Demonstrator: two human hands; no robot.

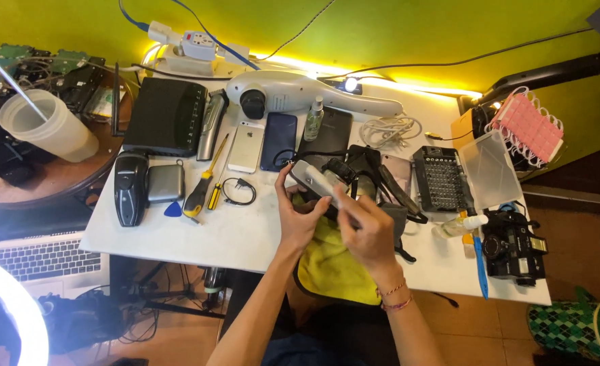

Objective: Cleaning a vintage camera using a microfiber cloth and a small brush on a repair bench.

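My left hand (298, 215) grips a grey, silver-edged handheld device (311, 178) from its left side, tilting it above the white table (239, 237). Over the device's lower right end my right hand (370, 230) is closed, pressing on it; whether it holds a small tool is hidden. A yellow cloth (332, 268) lies under both hands at the table's front edge. Black goggles with straps (371, 177) sit just behind the device.
Two phones (247, 146) (279, 140), a yellow-handled screwdriver (204, 183), a black router (166, 116), a screwdriver bit case (439, 179), a small spray bottle (313, 119) and a black camera (513, 249) crowd the table. A laptop (46, 256) and ring light (15, 318) sit lower left.
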